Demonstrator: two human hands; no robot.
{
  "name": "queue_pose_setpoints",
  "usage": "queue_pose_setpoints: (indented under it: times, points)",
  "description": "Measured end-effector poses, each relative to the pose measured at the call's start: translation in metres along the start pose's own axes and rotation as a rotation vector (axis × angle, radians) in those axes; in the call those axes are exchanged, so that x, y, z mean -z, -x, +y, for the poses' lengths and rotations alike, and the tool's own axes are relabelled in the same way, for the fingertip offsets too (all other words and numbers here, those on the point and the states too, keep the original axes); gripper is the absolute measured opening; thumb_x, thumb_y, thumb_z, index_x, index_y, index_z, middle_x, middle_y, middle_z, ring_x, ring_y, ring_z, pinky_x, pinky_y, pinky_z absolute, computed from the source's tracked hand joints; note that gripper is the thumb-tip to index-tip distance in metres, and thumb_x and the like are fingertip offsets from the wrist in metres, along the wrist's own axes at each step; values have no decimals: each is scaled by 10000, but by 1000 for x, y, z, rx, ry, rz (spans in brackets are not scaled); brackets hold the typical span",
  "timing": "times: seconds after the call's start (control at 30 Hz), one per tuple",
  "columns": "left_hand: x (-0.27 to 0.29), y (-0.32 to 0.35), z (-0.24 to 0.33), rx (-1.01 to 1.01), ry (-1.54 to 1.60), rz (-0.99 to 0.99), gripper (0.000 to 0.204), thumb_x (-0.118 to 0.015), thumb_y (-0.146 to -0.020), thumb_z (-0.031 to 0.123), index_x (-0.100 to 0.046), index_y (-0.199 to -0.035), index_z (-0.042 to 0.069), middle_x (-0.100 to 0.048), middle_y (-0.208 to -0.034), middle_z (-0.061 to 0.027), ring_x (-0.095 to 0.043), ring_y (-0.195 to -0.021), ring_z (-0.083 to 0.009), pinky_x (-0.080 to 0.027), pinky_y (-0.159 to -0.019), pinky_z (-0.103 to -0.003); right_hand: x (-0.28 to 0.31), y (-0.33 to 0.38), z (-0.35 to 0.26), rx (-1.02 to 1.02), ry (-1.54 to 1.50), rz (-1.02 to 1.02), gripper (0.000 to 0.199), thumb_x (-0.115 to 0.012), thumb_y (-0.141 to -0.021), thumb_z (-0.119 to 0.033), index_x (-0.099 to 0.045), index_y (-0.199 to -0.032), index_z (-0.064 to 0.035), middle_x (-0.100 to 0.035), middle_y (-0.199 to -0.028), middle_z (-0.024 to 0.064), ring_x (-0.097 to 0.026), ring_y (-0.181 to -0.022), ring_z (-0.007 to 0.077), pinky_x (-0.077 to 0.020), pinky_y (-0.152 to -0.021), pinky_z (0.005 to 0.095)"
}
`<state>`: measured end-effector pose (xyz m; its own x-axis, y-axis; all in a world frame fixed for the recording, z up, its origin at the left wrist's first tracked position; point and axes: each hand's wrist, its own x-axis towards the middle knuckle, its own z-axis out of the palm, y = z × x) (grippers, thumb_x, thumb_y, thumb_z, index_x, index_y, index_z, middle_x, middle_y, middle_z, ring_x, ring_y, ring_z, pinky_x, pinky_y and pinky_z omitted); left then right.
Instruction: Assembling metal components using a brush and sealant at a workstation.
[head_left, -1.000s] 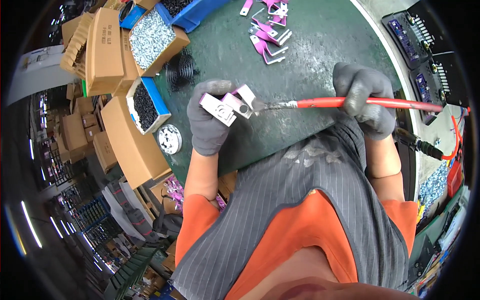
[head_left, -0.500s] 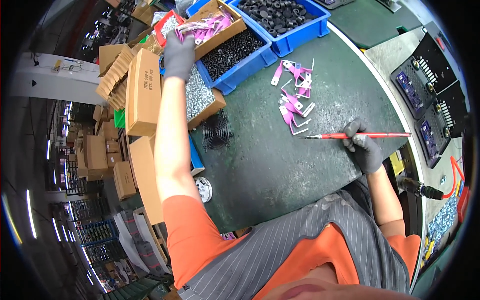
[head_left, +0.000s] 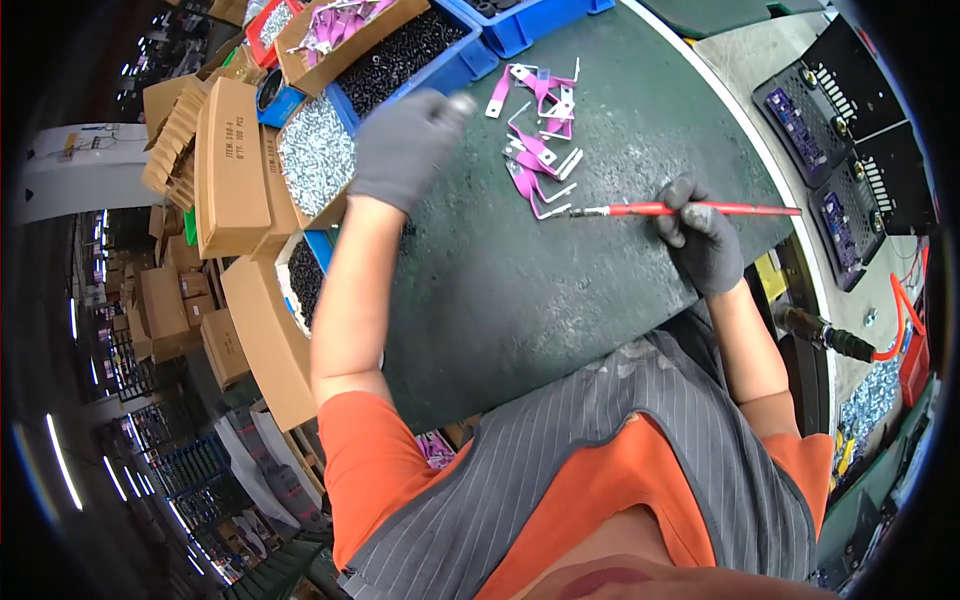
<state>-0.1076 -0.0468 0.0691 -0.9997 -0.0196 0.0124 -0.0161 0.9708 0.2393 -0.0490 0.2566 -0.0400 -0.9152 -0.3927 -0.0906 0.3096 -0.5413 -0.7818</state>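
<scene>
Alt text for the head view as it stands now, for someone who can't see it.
A person's gloved right hand holds a red-handled brush over a green worktable, its tip near pink brackets. The blurred, gloved left hand appears beside small silver parts; whether it holds anything is unclear.

Left hand point(head_left: 408, 150) away from bracket box point(head_left: 374, 42)

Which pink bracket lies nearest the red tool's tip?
The bracket lowest in view on the tabletop: its silver end is beside the tip; others lie farther up.
</scene>
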Motion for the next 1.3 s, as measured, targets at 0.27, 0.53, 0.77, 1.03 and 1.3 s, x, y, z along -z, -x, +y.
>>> queue_pose_setpoints:
  times: [0.27, 0.53, 0.77, 1.03, 1.3]
  points:
    - [-69, 39, 15, -585, 65, 244, 317, -592, -759, 220, -570, -1063, 135, -558, -1042, -75, -535, -943, -265, -441, -797, -389, 10, -2, 5, 56, -143, -42, 208, -490, -739, -159, -519, -907, -41, -519, -735, 65, -419, -593, 105, -335, -530, 213]
    - [-60, 37, 33, -556, -288, 77, 315, -576, -735, 210, -597, -1047, 174, -554, -994, -77, -512, -943, -270, -443, -776, -375, 22, -7, 6, 121, -325, -101, 211, -490, -786, -140, -531, -955, -21, -548, -753, 84, -478, -630, 133, -368, -537, 220]
    - [-58, 29, 41, -462, -262, -78, 359, -538, -742, 316, -594, -1061, 162, -557, -1045, -91, -532, -1004, -257, -427, -823, -387, 23, -8, 5, 112, -371, -78, 230, -508, -782, -154, -532, -965, -17, -554, -744, 94, -483, -627, 151, -375, -516, 231]
    - [-60, 29, 75, -182, -436, -169, 429, -570, -705, 434, -615, -1040, 171, -573, -1042, -71, -526, -1000, -256, -409, -829, -403, 24, -10, 6, 139, -432, -80, 226, -522, -778, -167, -541, -952, -24, -556, -744, 92, -489, -622, 152, -375, -506, 232]
    - [-61, 56, 34, -352, -7, 466, 354, -681, -655, 343, -612, -912, 110, -571, -965, -61, -502, -967, -266, -369, -831, -397, 25, -10, 1, 177, -478, -135, 322, -453, -851, -236, -530, -1079, -22, -537, -663, 63, -417, -545, 121, -329, -466, 222]
